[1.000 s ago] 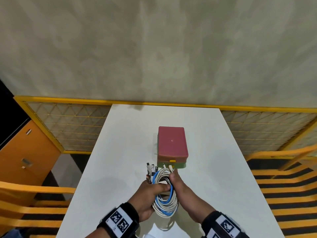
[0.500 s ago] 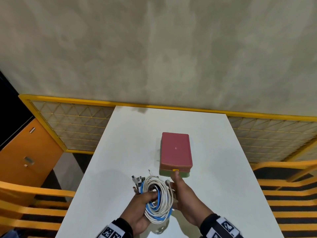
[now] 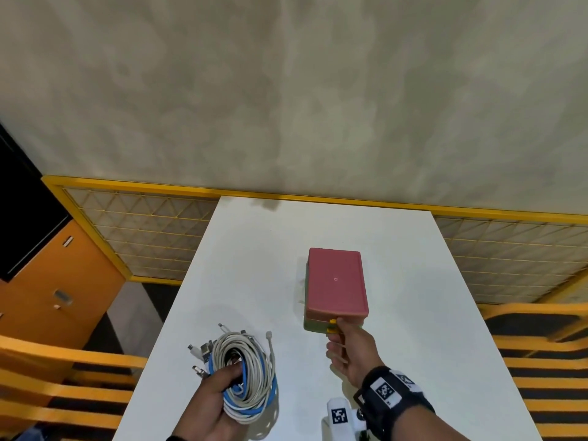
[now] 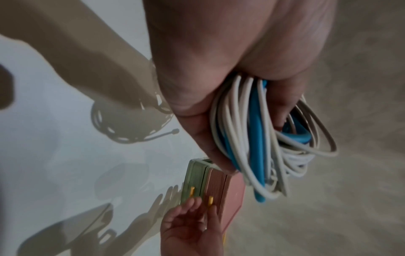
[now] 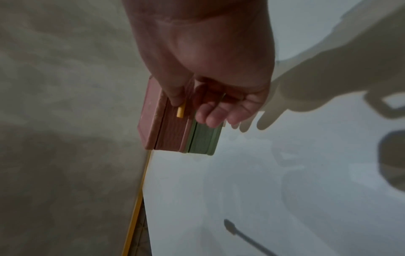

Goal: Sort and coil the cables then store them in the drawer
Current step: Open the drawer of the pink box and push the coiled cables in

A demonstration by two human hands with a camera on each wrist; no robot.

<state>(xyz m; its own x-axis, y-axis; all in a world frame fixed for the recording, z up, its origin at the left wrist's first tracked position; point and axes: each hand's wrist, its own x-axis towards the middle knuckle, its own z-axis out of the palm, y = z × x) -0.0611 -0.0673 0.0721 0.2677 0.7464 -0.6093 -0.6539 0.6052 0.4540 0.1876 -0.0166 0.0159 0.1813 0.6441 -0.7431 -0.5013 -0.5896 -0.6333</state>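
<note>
the right hand (image 3: 351,351) reaches to the near face of the small drawer box (image 3: 335,281), its thumb touching the yellow handle (image 3: 332,321) of the pink upper drawer (image 5: 173,128) and its fingers (image 5: 211,114) loosely curled just in front of the green lower drawer (image 5: 203,140); whether it truly pinches the handle cannot be told. both drawers look closed. the left hand (image 3: 208,399) is down at the near left, well apart from the box, with its fingers wrapped round a coiled bundle of cables (image 3: 248,374), white loops with a blue one among them. several loose connector ends (image 3: 199,351) stick out of the bundle on its far left side. the box stands toward the middle of the white worktop (image 3: 248,275), the bundle held above the worktop's near left part. beyond the worktop, a yellow mesh fence (image 3: 143,224) and a grey wall (image 3: 286,90); an orange cabinet (image 3: 54,291) to the far left.
</note>
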